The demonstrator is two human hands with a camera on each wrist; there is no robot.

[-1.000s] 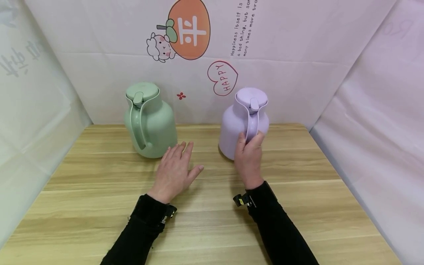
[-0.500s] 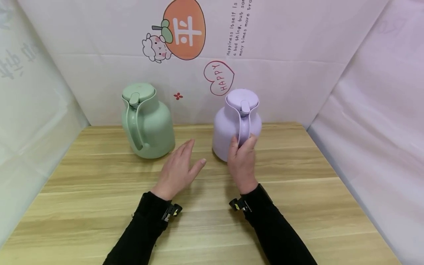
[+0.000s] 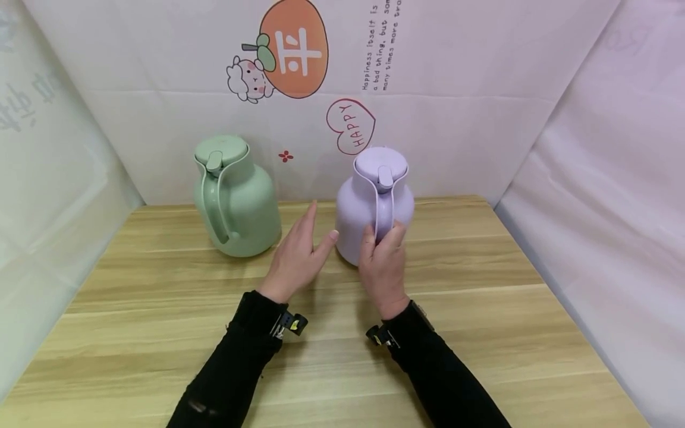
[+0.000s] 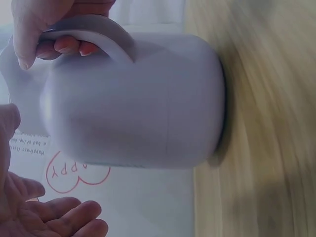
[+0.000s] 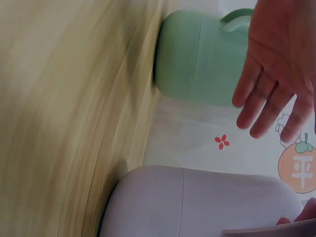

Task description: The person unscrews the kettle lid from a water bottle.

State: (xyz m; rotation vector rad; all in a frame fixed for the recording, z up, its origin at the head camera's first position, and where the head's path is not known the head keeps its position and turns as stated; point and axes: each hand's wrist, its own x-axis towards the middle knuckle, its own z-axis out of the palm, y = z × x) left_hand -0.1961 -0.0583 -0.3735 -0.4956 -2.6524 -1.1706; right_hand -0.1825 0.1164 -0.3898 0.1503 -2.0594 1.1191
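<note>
Your lilac jug (image 3: 374,205) stands upright toward the back of the desk (image 3: 481,333), right of centre, its lid on and its handle turned toward you, and your right hand (image 3: 381,267) has that handle: the fingers (image 4: 69,45) curl through the loop and the thumb presses over the top, as the left wrist view shows plainly. Whether the base rests on the wood or rides just above it, you cannot tell from here; both wrist views are smeared, and the jug's foot sits in its own shadow. Your left hand (image 3: 299,255) is up beside the jug's left flank, palm turned toward it, fingers straight and slightly spread, thumb tip almost at the wall of the jug but holding nothing; from the right wrist view that open palm (image 5: 279,69) shows clearly with nothing in it. As a judgement, the grasp on the handle is made and the steadying second hand has not yet landed, so the handling of this jug looks barely started. Further out on the left, well apart, the green jug (image 3: 235,199) stands upright and untouched, lid closed. Behind both, the white backdrop carries a red HAPPY heart (image 3: 350,125) just above the lilac lid, an orange fruit sticker (image 3: 291,47), and a small red flower (image 3: 286,156).
</note>
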